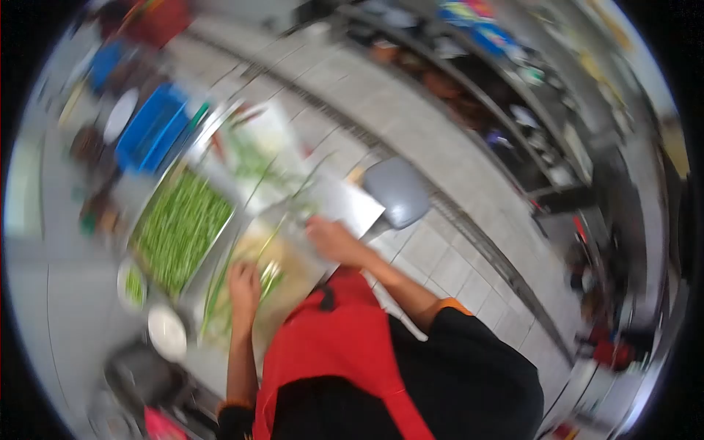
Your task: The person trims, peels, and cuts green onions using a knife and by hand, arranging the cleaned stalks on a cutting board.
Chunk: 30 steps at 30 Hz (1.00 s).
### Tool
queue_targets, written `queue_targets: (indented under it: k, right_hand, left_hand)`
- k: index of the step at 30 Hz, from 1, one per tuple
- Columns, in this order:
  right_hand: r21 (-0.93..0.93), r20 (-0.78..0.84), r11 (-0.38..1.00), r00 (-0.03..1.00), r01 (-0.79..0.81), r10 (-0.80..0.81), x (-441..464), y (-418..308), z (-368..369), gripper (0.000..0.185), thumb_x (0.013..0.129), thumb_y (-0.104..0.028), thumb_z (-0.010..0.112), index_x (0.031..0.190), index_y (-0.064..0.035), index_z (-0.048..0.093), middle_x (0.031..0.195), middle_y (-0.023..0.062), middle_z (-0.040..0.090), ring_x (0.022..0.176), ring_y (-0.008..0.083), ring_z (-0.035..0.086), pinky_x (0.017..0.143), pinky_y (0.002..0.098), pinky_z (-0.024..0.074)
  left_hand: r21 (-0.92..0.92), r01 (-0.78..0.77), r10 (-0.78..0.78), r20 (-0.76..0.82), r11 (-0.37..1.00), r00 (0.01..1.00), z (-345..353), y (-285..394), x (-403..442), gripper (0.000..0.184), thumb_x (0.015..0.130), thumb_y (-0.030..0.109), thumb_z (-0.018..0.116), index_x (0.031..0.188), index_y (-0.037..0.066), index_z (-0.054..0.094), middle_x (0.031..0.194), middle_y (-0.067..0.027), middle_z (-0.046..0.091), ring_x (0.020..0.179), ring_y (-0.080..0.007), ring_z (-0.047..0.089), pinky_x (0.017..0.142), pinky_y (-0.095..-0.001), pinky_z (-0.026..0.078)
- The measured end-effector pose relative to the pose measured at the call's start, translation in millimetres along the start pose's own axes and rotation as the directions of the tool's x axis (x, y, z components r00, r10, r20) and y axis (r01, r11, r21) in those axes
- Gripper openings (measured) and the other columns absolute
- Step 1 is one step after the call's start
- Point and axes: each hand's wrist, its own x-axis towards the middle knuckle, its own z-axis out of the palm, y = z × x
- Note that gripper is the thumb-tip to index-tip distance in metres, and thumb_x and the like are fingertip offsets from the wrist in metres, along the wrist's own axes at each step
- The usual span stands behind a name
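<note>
Long green stalks (216, 290) lie on a pale cutting board (299, 277) in front of my red apron. My left hand (244, 284) is over the board's left part, beside the stalks, its fingers bent; blur hides what they hold, if anything. My right hand (328, 238) is closed near the board's far right edge, next to a wide shiny metal sheet or blade (356, 209); whether it grips this is unclear. Left of the board, a metal tray (229, 227) holds many cut green pieces (183, 229). More greens (253, 158) lie on a white surface beyond.
A blue basket (152, 128) stands at the upper left. A white bowl (167, 332) and a small bowl of greens (133, 286) are by the tray. A grey stool (396, 192) stands on the tiled floor beyond the board. Loaded shelves (469, 95) line the upper right.
</note>
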Motion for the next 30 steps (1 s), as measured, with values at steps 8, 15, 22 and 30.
queue_targets:
  k: [8, 15, 22, 30]
  right_hand:
    - [-0.308, 0.300, 0.946, 0.932, -0.105, 0.201, -20, -17, 30, 0.023, 0.098, -0.025, 0.042, 0.096, -0.0024, 0.043, 0.068, 0.0269, 0.060, 0.065, 0.0500, 0.057, 0.060, 0.0567, 0.0432]
    - [-0.416, 0.378, 0.909, 0.901, -0.039, 0.212, -33, -8, 40, 0.022, 0.099, -0.025, 0.040, 0.096, -0.0029, 0.042, 0.070, 0.0260, 0.060, 0.066, 0.0473, 0.059, 0.060, 0.0570, 0.0454]
    - [-0.463, 0.417, 0.886, 0.886, 0.015, 0.202, -40, -7, 50, 0.021, 0.098, -0.025, 0.039, 0.098, -0.0040, 0.041, 0.073, 0.0249, 0.061, 0.067, 0.0472, 0.060, 0.060, 0.0568, 0.0473]
    - [-0.547, 0.445, 0.837, 0.856, 0.030, 0.261, -36, -12, 56, 0.018, 0.097, -0.022, 0.038, 0.101, -0.0047, 0.039, 0.073, 0.0247, 0.062, 0.067, 0.0477, 0.062, 0.058, 0.0555, 0.0497]
  left_hand:
    - [-0.112, 0.183, -0.192, -0.080, 0.977, 0.978, 16, -2, 6, 0.017, 0.079, 0.002, 0.063, 0.095, 0.002, 0.069, 0.091, -0.0140, 0.062, 0.085, -0.0324, 0.056, 0.077, -0.0396, 0.046]
    - [-0.011, 0.320, -0.319, -0.107, 0.947, 0.942, 2, 0, -5, 0.016, 0.076, 0.015, 0.072, 0.088, 0.006, 0.071, 0.085, -0.0093, 0.065, 0.082, -0.0289, 0.055, 0.075, -0.0368, 0.046]
    - [0.044, 0.367, -0.362, -0.098, 0.929, 0.927, 4, 7, -3, 0.009, 0.075, 0.018, 0.073, 0.081, 0.012, 0.074, 0.080, -0.0029, 0.067, 0.080, -0.0241, 0.055, 0.073, -0.0360, 0.041]
    - [0.023, 0.419, -0.415, -0.099, 0.908, 0.904, 13, 9, 4, 0.006, 0.075, 0.023, 0.072, 0.075, 0.017, 0.074, 0.072, 0.0018, 0.064, 0.079, -0.0220, 0.053, 0.073, -0.0351, 0.035]
